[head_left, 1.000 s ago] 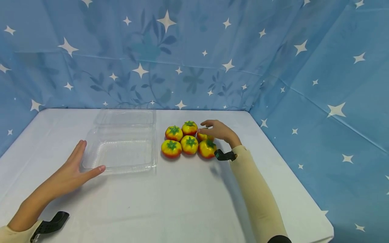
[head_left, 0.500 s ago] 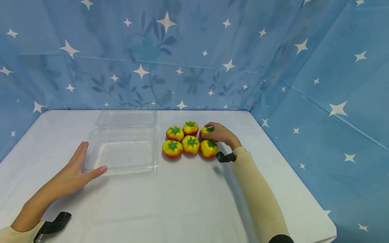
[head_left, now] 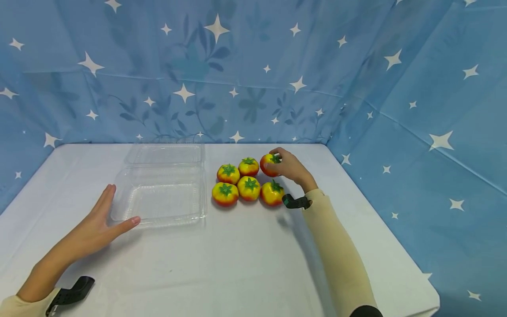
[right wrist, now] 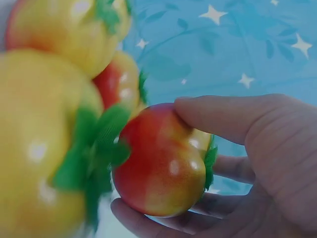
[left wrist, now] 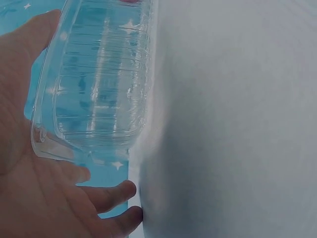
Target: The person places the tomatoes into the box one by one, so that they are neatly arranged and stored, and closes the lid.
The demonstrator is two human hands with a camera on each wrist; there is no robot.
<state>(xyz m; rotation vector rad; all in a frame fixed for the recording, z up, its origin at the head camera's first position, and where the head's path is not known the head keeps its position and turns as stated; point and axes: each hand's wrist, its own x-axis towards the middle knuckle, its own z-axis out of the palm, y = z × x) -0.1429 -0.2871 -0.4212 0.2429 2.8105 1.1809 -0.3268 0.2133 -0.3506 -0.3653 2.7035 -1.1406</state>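
My right hand (head_left: 294, 168) holds a red-and-yellow toy tomato (head_left: 267, 164) with a green leafy top, thumb on one side and fingers curled round the other. In the right wrist view this tomato (right wrist: 158, 163) sits between thumb and fingertips, just off the table beside the others. Several more toy tomatoes (head_left: 249, 189) stand close together to its left and front. My left hand (head_left: 92, 225) is spread at the near left corner of a clear plastic clamshell box (head_left: 170, 219), whose lid (head_left: 166, 154) lies folded back. In the left wrist view the fingers look extended around the box's corner.
A white-covered table (head_left: 190, 268) carries everything. Behind it and along the right hangs a blue curtain (head_left: 253, 66) with white stars. Black bands with small devices are on both wrists.
My right hand has closed round the far right tomato and raised it slightly, away from the group. The left hand and the box stay where they were.
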